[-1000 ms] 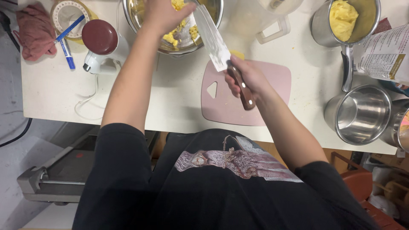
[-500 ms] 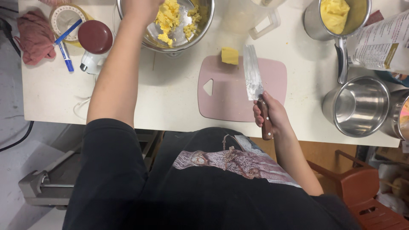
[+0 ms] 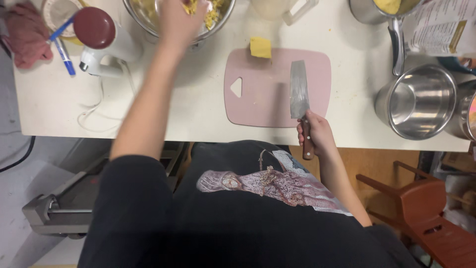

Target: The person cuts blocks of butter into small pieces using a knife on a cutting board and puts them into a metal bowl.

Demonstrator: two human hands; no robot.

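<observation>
Now right hand (image 3: 317, 133) grips cleaver (image 3: 299, 90); left hand (image 3: 179, 21) — in bowl (image 3: 148, 20).

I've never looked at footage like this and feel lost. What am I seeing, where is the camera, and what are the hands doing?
There is no machine: a person works with bare hands, and the single camera sits on their head, looking straight down, so you see their dark shirt and both arms. The right hand grips a cleaver by its wooden handle, blade lying flat on a pink cutting board. A yellow block sits at the board's far edge. The left hand reaches into a metal mixing bowl of yellow pieces. Nearby on the white table stand an empty steel pot, blue pens and a pink cloth.
</observation>
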